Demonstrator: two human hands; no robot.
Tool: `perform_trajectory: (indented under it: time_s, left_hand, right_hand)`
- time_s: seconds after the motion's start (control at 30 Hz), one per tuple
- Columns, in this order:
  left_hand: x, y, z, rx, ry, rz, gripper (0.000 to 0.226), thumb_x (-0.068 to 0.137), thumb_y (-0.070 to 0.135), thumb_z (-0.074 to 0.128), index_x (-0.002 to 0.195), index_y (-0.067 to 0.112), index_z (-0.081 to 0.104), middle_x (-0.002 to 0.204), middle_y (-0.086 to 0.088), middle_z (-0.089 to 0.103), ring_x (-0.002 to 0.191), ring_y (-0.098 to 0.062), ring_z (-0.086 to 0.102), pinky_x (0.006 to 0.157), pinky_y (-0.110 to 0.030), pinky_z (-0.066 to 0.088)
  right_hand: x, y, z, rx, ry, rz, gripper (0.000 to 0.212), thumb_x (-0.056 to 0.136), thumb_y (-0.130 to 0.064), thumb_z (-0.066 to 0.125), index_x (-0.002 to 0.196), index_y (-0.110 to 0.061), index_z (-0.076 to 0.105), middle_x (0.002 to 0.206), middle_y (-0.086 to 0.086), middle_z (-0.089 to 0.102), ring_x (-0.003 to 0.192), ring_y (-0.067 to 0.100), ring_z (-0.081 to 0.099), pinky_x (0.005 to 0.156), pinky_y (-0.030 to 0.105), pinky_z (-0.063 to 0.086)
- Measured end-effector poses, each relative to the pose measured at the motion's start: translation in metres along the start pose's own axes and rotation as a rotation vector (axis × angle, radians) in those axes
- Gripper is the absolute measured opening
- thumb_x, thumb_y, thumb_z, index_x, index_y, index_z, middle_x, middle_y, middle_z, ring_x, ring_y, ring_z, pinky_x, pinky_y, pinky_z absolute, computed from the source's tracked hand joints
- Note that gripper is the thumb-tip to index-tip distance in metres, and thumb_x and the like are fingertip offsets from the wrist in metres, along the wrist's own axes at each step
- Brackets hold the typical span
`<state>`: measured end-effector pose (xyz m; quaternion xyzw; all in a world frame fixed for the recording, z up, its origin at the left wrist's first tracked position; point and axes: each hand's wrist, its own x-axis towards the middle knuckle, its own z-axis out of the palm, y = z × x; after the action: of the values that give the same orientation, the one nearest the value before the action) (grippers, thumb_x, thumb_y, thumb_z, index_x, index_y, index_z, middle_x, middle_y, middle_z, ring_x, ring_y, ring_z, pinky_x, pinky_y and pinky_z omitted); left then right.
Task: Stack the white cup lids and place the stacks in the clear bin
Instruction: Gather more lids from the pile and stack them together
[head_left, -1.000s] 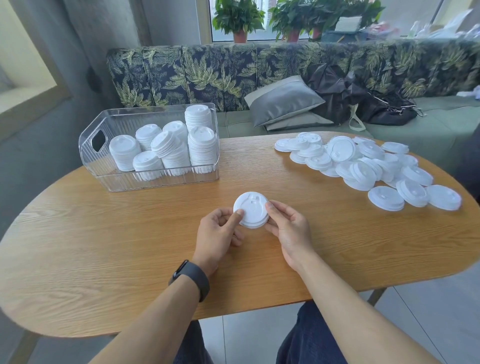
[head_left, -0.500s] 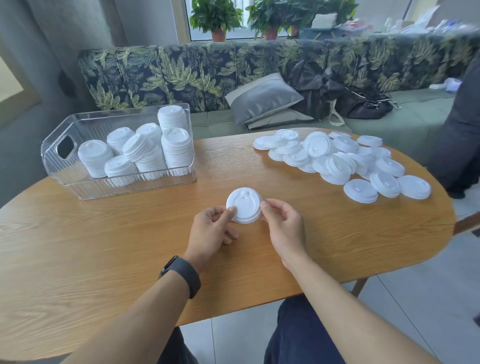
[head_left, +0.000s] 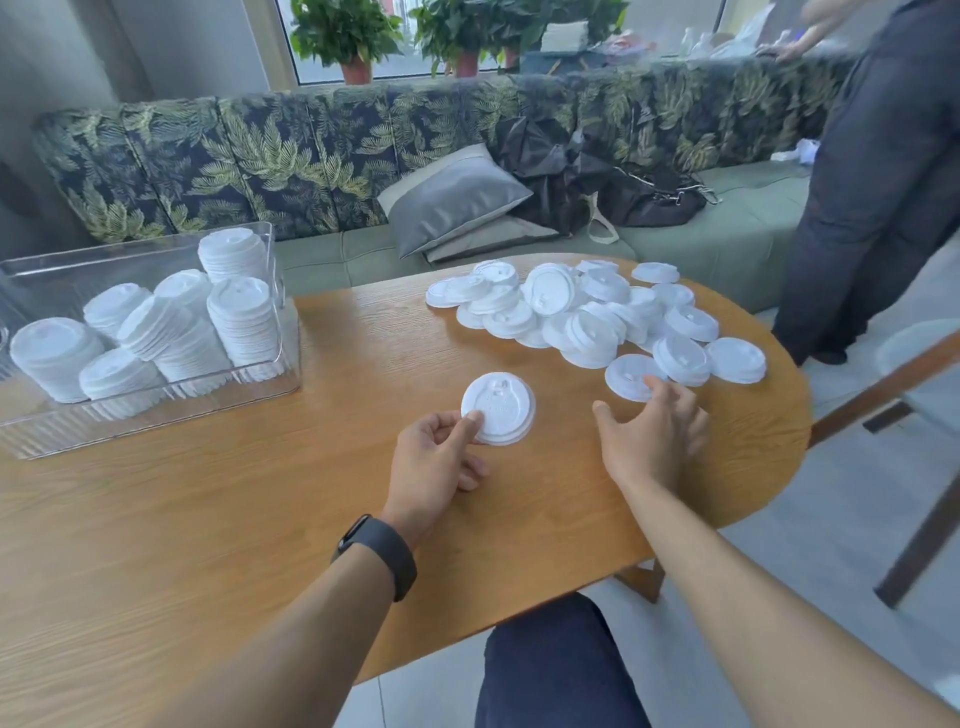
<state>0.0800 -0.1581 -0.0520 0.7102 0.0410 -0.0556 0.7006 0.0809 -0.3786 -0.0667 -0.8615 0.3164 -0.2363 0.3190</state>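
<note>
The left hand (head_left: 434, 457) has a pinching grip on the rim of a small stack of lids (head_left: 498, 409) sitting on the desk (head_left: 260, 499), thumb on top. The right hand (head_left: 652, 431) has a spread grip, fingers relaxed and reaching to the nearest loose lid (head_left: 631, 376) at the edge of the pile of lids (head_left: 587, 317).

Stuff that could go sideways imo: the pile is all overlapping, so dragging one lid out could pull neighbours along or nudge one off the near edge of the desk. The little stack is only held on one side, so a bump could slide the lids apart.

Hard to tell: how many lids are in the held stack, and whether the right fingertips actually touch the lid yet. The clear bin (head_left: 283, 312) is cut off at the left, and one of its stacks leans.
</note>
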Motion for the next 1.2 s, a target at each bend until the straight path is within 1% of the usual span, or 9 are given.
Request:
perform_trajectory:
  time_s: [0.13,0.23,0.33,0.6,0.8,0.9,1.0,1.1,1.2]
  left_hand:
    - [0.007,0.002,0.013,-0.015,-0.008,-0.013,0.034,0.097,0.035,0.072,0.114,0.006,0.067,0.087,-0.001,0.076,0.067,-0.024,0.071,0.050,-0.024,0.052]
    - [0.013,0.003,0.019,-0.014,-0.011,-0.017,0.034,0.096,0.036,0.073,0.113,0.007,0.068,0.085,0.001,0.076,0.067,-0.025,0.070,0.050,-0.025,0.052]
    - [0.017,0.004,0.023,-0.023,-0.011,-0.026,0.032,0.097,0.033,0.073,0.113,0.007,0.067,0.087,-0.001,0.075,0.064,-0.022,0.070,0.050,-0.025,0.053]
    - [0.019,0.005,0.024,-0.050,-0.003,-0.017,0.030,0.097,0.031,0.073,0.112,0.006,0.067,0.085,-0.001,0.073,0.061,-0.022,0.068,0.049,-0.025,0.054]
    - [0.016,0.003,0.022,-0.080,0.015,0.005,0.031,0.097,0.029,0.074,0.110,0.003,0.066,0.073,0.004,0.071,0.059,-0.022,0.066,0.049,-0.027,0.053]
    - [0.011,0.002,0.018,-0.095,0.008,0.011,0.029,0.098,0.028,0.072,0.109,0.003,0.065,0.070,0.003,0.072,0.059,-0.022,0.066,0.051,-0.029,0.054]
    - [0.003,0.001,0.010,-0.122,-0.011,0.014,0.031,0.098,0.028,0.071,0.111,0.001,0.065,0.074,-0.006,0.072,0.058,-0.023,0.067,0.053,-0.030,0.056]
    - [-0.006,-0.003,-0.004,-0.137,-0.032,0.013,0.033,0.100,0.028,0.069,0.115,0.000,0.064,0.077,-0.015,0.071,0.057,-0.022,0.067,0.054,-0.029,0.058]
    - [-0.015,-0.006,-0.023,-0.156,-0.032,0.012,0.033,0.101,0.027,0.067,0.118,0.000,0.063,0.081,-0.019,0.071,0.057,-0.022,0.066,0.054,-0.028,0.058]
  right_hand:
    - [0.019,0.004,-0.001,-0.068,0.020,0.057,0.076,0.087,-0.051,0.074,0.150,-0.019,0.046,0.153,0.011,0.040,0.138,0.034,0.034,0.115,0.047,0.025]
    - [0.030,0.005,0.002,-0.097,0.030,0.073,0.077,0.087,-0.054,0.072,0.150,-0.018,0.045,0.150,0.013,0.043,0.137,0.035,0.036,0.115,0.048,0.028]
    - [0.039,0.005,0.006,-0.098,0.037,0.088,0.078,0.085,-0.056,0.072,0.148,-0.018,0.047,0.147,0.013,0.045,0.136,0.035,0.037,0.114,0.048,0.029]
    - [0.050,0.006,0.013,-0.125,0.035,0.065,0.080,0.085,-0.063,0.070,0.148,-0.019,0.048,0.150,0.005,0.050,0.132,0.032,0.040,0.109,0.045,0.030]
    - [0.036,0.007,0.004,-0.101,0.008,0.056,0.090,0.073,-0.065,0.076,0.148,-0.021,0.049,0.143,0.007,0.050,0.131,0.031,0.039,0.113,0.043,0.030]
    - [0.021,0.007,-0.004,-0.085,-0.023,0.016,0.077,0.069,-0.062,0.078,0.134,-0.025,0.059,0.135,0.005,0.049,0.126,0.030,0.039,0.112,0.041,0.030]
    - [0.003,0.008,-0.008,0.005,-0.056,-0.032,0.073,0.067,-0.057,0.082,0.128,-0.026,0.056,0.133,0.003,0.046,0.124,0.028,0.042,0.109,0.040,0.037]
    - [-0.016,0.002,-0.014,0.173,-0.174,-0.098,0.075,0.068,-0.048,0.088,0.127,-0.029,0.045,0.126,-0.005,0.046,0.112,0.019,0.052,0.094,0.041,0.051]
    - [-0.036,-0.007,-0.015,0.345,-0.249,-0.114,0.077,0.066,-0.041,0.094,0.121,-0.033,0.041,0.112,-0.018,0.052,0.103,0.012,0.058,0.085,0.036,0.052]
